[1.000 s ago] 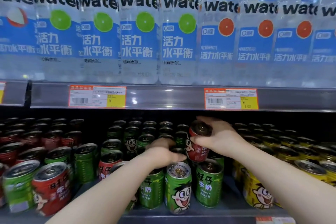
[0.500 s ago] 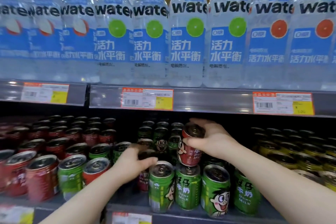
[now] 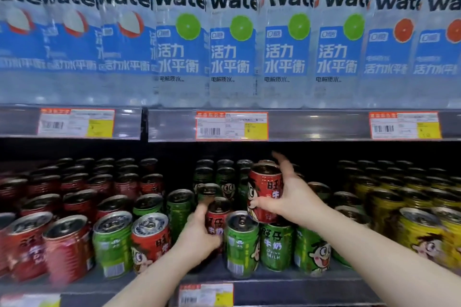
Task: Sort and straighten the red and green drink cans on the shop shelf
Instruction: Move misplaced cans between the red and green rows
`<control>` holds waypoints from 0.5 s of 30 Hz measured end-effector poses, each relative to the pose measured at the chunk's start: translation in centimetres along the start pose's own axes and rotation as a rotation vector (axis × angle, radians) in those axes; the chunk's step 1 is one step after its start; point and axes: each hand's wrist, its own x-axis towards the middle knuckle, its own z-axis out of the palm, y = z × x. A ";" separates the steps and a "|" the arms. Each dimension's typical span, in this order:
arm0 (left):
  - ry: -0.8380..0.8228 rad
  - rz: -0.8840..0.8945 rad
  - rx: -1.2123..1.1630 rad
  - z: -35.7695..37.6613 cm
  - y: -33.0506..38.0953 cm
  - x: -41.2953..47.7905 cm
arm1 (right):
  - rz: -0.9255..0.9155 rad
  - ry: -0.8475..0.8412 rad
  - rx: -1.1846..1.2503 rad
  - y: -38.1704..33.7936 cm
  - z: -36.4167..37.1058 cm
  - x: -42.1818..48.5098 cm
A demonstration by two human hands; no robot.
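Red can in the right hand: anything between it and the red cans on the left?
Yes: between the held can and the red rows are the left hand, gripping a second red can, and green cans.

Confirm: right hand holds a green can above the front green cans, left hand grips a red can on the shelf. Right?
No. The raised can in the right hand is red, not green; the head view shows it. The rest holds: it is above the front green cans, and the left hand grips a red can on the shelf.
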 end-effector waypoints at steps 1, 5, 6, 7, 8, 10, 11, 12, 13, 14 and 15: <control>0.000 0.011 0.003 0.0 -0.1 0.0 | 0.010 0.017 0.011 -0.1 0.2 -0.1; 0.006 0.030 -0.009 -0.2 -0.1 0.0 | 0.069 0.082 0.075 -0.4 1.0 -0.6; 0.014 0.024 -0.010 -0.2 0.0 0.1 | 0.078 0.086 0.087 -0.5 1.2 -0.7; 0.018 0.011 0.002 -0.3 0.1 0.1 | 0.085 0.086 0.092 -0.7 1.2 -0.8; 0.022 -0.003 0.019 -0.3 0.2 0.1 | 0.090 0.084 0.094 -0.8 1.1 -0.9; 0.045 -0.028 0.029 -0.2 0.3 0.0 | 0.090 0.079 0.095 -1.0 0.9 -1.0; 0.058 -0.046 0.018 -0.1 0.4 0.0 | 0.087 0.077 0.094 -1.0 0.8 -1.0; 0.073 -0.061 0.002 0.0 0.4 -0.1 | 0.086 0.076 0.092 -1.0 0.8 -1.0; 0.084 -0.077 -0.013 0.0 0.5 -0.1 | 0.086 0.075 0.091 -0.9 0.8 -0.9; 0.095 -0.096 -0.024 0.1 0.5 -0.2 | 0.085 0.074 0.087 -0.8 0.8 -0.9; 0.103 -0.117 -0.030 0.2 0.7 -0.2 | 0.084 0.074 0.085 -0.8 0.8 -0.9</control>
